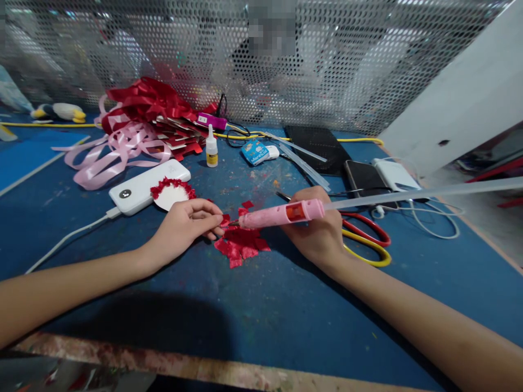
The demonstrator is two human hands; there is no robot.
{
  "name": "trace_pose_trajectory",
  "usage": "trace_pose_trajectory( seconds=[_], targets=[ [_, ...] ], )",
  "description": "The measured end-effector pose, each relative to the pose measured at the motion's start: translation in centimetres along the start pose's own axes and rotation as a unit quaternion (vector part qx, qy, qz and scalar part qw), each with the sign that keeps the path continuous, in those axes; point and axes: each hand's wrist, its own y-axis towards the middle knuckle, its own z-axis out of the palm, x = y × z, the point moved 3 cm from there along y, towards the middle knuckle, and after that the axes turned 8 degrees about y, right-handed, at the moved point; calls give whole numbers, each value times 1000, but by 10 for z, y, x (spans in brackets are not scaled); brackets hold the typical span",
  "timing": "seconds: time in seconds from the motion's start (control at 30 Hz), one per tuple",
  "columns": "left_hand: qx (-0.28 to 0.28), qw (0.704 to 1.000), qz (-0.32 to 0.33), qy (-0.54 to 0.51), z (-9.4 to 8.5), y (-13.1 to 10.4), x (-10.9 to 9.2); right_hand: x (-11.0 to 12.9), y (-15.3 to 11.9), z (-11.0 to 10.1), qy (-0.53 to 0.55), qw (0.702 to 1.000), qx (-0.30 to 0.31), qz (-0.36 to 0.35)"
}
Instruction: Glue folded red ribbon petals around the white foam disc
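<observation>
My right hand [316, 231] is closed around a pink hot glue gun [269, 215], with a long clear glue stick [425, 194] running out of its back end to the right. The gun's nozzle points left and almost meets the fingertips of my left hand [188, 223]. Between that thumb and forefinger is pinched a small red ribbon piece [225, 220]. Below the gun, cut red ribbon squares [237, 250] lie in a loose pile. A white disc [169, 197] edged with crumpled red ribbon rests behind my left hand, against a white power bank [139, 188].
Scissors [370, 258] with red and yellow handles lie beside my right hand. Behind are a glue bottle [211, 149], a blue packet [255, 153], pink ribbon [122, 141] and spare glue sticks [306, 166]. Phones and cables sit at right. A perforated metal panel [183, 54] bounds the back.
</observation>
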Motion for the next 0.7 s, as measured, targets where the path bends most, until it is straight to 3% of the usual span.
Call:
trace_pose_trajectory(
  seconds=[0.5, 0.7],
  targets=[
    [-24, 998, -7, -51, -3, 2, 4, -1, -2, 0, 6, 999, 28, 39],
    [-25, 998, -9, -60, -3, 3, 5, -9, -3, 4, -45, 993, 56, 92]
  ],
)
